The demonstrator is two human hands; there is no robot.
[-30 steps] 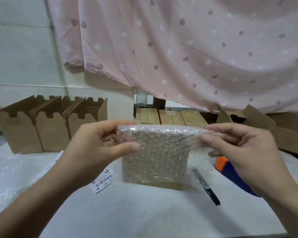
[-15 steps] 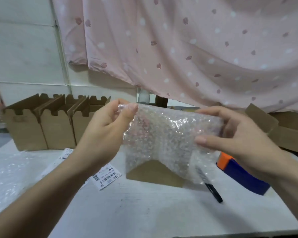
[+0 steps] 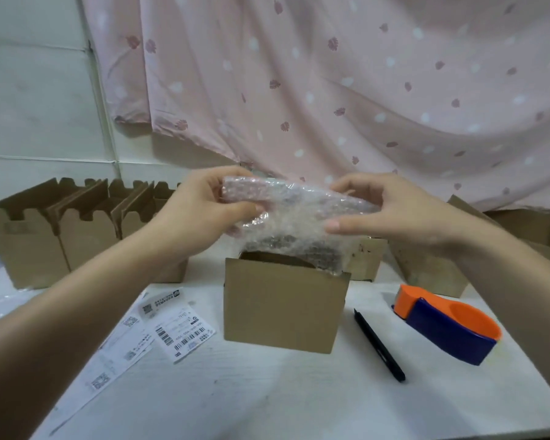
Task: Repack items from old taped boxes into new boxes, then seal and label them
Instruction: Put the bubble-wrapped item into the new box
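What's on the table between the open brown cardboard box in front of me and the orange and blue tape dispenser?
A black marker pen lies there on the white table, touching neither, in the head view.

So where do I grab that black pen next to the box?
Pinch the black pen at its middle, coming straight down from above. It lies flat on the table, long and thin, with bare table on both sides, so a grip across its narrow width should fit. The right hand is nearest, but holds the bubble wrap.
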